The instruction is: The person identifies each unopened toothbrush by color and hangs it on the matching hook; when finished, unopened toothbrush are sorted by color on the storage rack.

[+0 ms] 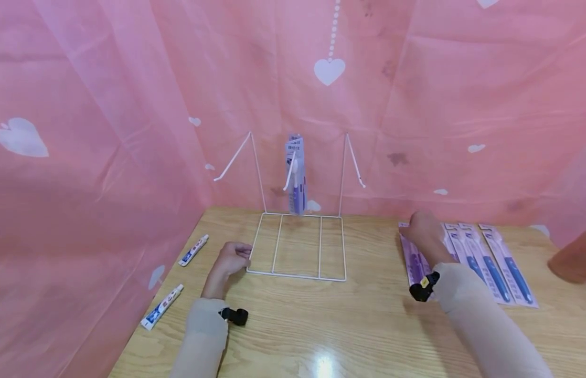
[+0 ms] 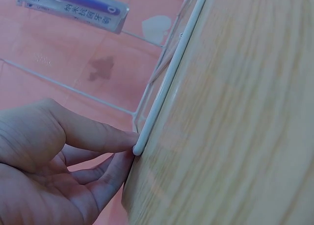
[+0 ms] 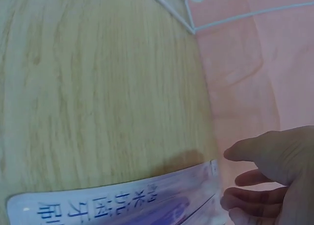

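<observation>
A white wire display rack (image 1: pixel 296 276) stands on the table, its hooks rising at the back. My left hand (image 1: pixel 232 258) pinches the rack's front left corner between thumb and finger; the left wrist view shows the thumb (image 2: pixel 110 138) on the white wire. Packaged toothbrushes (image 1: pixel 296 197) with purple handles hang from the middle hook. On the right, my right hand (image 1: pixel 424 235) is over the top end of a purple toothbrush pack (image 1: pixel 413 262) lying flat. In the right wrist view its thumb and fingers are apart with nothing between them, close by the pack (image 3: pixel 113 198).
Several blue-handled toothbrush packs (image 1: pixel 512 268) lie in a row right of my right hand. Two toothpaste tubes (image 1: pixel 193 250) lie at the left table edge. A pink curtain (image 1: pixel 415 105) with hearts hangs behind the table. Part of another person (image 1: pixel 576 260) shows at the right edge.
</observation>
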Tool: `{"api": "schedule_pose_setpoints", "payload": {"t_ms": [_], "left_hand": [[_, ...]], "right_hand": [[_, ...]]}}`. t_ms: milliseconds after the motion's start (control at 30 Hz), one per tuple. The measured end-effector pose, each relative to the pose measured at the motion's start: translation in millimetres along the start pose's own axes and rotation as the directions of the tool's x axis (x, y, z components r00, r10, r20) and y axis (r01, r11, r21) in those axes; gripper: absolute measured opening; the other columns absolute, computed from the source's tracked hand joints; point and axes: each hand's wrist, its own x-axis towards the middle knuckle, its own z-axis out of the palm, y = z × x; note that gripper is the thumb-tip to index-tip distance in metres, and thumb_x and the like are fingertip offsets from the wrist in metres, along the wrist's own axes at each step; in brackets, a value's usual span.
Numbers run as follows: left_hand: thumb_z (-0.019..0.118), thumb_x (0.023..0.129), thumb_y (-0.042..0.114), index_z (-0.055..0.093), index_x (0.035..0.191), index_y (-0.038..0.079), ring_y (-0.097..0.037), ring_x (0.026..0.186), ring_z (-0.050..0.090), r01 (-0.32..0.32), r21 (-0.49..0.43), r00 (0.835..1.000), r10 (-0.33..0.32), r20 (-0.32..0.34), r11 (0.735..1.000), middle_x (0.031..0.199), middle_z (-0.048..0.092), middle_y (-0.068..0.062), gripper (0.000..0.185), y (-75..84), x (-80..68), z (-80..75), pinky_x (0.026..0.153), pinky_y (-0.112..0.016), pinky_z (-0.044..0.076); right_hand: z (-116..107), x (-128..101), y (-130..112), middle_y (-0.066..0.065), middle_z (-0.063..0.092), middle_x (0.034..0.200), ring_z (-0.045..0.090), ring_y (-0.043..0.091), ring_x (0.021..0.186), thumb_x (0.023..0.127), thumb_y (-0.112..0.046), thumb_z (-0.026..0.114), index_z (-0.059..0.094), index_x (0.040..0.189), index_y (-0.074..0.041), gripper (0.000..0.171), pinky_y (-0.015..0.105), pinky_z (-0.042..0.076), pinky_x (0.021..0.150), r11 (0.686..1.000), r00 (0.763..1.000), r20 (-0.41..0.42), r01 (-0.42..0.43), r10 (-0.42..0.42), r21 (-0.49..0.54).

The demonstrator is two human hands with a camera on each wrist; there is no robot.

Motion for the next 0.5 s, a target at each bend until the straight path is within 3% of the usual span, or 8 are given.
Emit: {"api": "schedule_pose_setpoints", "payload": {"t_ms": [167, 500], "left_hand": [[0.064, 0.068, -0.020, 0.068, 0.110, -0.012, -0.025, 0.084, 0.062, -0.009, -0.015, 1.000, 0.009, 0.001, 1.000, 0.092, 0.067, -0.016, 0.043, -2.4, -1.1, 0.1, 0.076, -0.031, 0.054], [0.064, 0.068, -0.019, 0.067, 0.113, -0.012, -0.025, 0.087, 0.062, -0.005, -0.010, 1.000, 0.005, 0.007, 1.000, 0.093, 0.067, -0.015, 0.045, -1.4, 0.8, -1.5, 0.079, -0.033, 0.054]], "right_hand": [[5, -1, 5, 0.014, 0.056, 0.071, 0.054, 0.028, 0.062, 0.082, -0.024, 0.068, 0.057, 0.083, 0.005, 0.031, 0.037, 0.045, 0.052, 1.000, 0.997, 0.067, -0.030, 0.030, 0.000], [18, -1, 9, 0.016, 0.056, 0.072, 0.055, 0.029, 0.062, 0.085, -0.022, 0.063, 0.058, 0.085, 0.006, 0.028, 0.037, 0.045, 0.049, 0.998, 0.998, 0.019, -0.054, 0.053, 0.016]]}}
